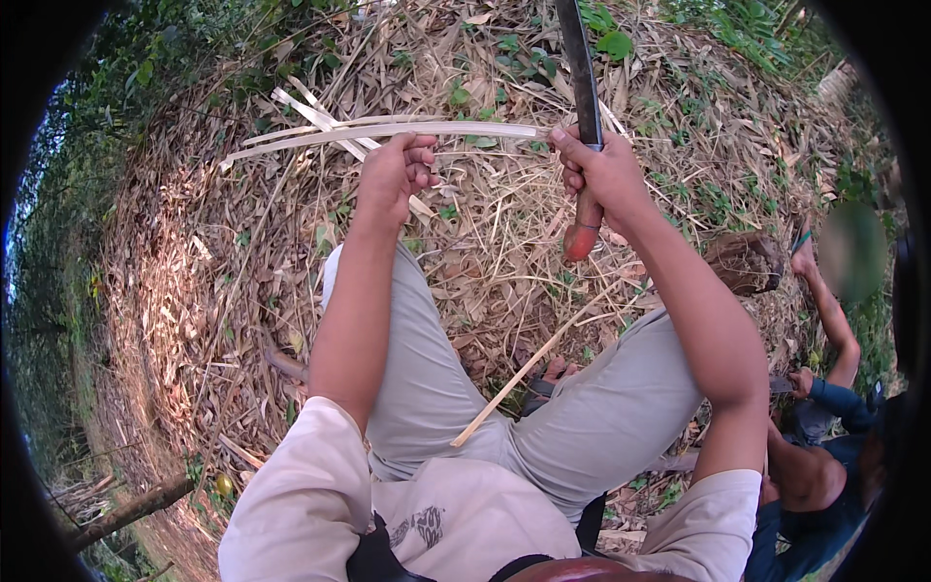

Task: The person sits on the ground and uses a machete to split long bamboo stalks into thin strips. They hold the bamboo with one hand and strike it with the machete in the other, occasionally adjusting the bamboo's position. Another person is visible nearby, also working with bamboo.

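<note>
My left hand (398, 173) grips a bundle of pale split bamboo strips (330, 134) that stretch out to the left and across toward my right hand. My right hand (603, 173) is closed on the reddish-brown handle of a long dark-bladed knife (584, 87), with the blade pointing up and away. The right end of the top strip meets the blade near my right thumb. Both hands are raised above my knees in grey trousers.
Dry bamboo leaves and straw (223, 272) cover the ground. A loose bamboo strip (529, 367) lies between my legs. Another person (824, 427) in blue crouches at the right by a wood stump (745, 260). A log (126, 512) lies at lower left.
</note>
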### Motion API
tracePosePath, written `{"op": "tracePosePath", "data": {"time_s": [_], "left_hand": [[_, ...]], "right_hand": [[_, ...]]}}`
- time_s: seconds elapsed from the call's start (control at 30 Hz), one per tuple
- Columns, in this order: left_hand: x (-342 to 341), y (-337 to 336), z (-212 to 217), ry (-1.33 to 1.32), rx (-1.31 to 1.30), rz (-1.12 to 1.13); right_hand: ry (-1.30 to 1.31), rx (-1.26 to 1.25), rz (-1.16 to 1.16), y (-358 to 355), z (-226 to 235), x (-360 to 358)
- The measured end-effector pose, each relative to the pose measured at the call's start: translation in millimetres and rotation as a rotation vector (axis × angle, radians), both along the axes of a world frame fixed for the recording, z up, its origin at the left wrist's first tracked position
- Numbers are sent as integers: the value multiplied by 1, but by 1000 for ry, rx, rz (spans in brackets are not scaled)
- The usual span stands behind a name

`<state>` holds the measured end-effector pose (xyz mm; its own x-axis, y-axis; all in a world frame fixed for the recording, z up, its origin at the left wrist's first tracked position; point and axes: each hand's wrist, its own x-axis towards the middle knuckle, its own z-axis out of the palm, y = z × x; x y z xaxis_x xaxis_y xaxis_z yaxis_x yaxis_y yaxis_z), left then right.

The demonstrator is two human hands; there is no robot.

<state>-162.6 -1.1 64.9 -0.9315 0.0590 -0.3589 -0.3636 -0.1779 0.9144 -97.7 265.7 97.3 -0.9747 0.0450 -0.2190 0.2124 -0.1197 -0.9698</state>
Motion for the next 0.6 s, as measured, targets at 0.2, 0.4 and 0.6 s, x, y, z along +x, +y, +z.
{"op": "tracePosePath", "data": {"time_s": [0.2, 0.4, 0.6], "left_hand": [[17, 34, 9, 1025, -925, 45], [13, 39, -11, 1114, -1032, -434], [9, 52, -20, 989, -1002, -563]], "right_hand": [[-8, -67, 1, 15, 6, -1], [-131, -104, 3, 33, 10, -5], [-254, -151, -164, 58, 6, -10]]}}
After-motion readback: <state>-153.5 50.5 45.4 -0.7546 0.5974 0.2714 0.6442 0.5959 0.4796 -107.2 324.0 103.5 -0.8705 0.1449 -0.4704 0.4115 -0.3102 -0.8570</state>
